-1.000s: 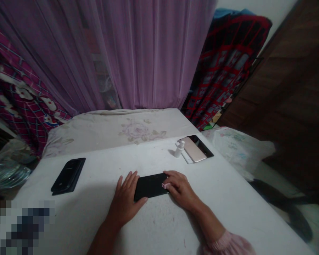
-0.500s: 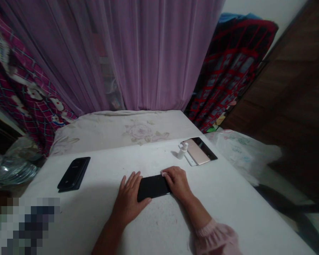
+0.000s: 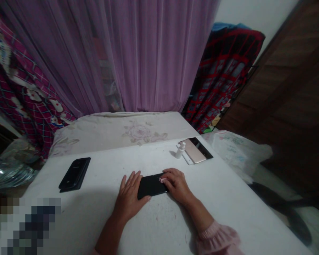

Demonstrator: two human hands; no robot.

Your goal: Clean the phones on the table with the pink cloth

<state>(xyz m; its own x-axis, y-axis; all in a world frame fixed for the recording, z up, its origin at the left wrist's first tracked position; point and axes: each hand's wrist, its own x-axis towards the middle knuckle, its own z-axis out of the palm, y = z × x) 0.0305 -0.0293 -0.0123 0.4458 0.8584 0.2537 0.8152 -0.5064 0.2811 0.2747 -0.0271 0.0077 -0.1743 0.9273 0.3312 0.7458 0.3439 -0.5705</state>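
Note:
A black phone (image 3: 152, 186) lies on the white tabletop (image 3: 154, 226), between my two hands. My left hand (image 3: 129, 198) rests along its left end, thumb on the near edge and fingers spread at the far corner. On the right part of the screen, my right hand (image 3: 177, 185) pinches a small pink cloth (image 3: 162, 180), most of it hidden under the fingers. Beyond that hand stands a small white spray bottle (image 3: 180, 150), beside a rose-gold phone (image 3: 194, 150) lying among other flat devices.
Stacked dark phones (image 3: 74, 174) lie at the left of the table. A flowered cloth (image 3: 117, 129) covers the far part, below purple curtains (image 3: 154, 56). A plastic bag (image 3: 231, 150) is off the right edge, and plastic bottles (image 3: 7, 171) stand off the left.
My right hand has moved the pink cloth from the phone's far edge down and slightly left onto the screen. My left hand has hardly moved. The view has shifted slightly.

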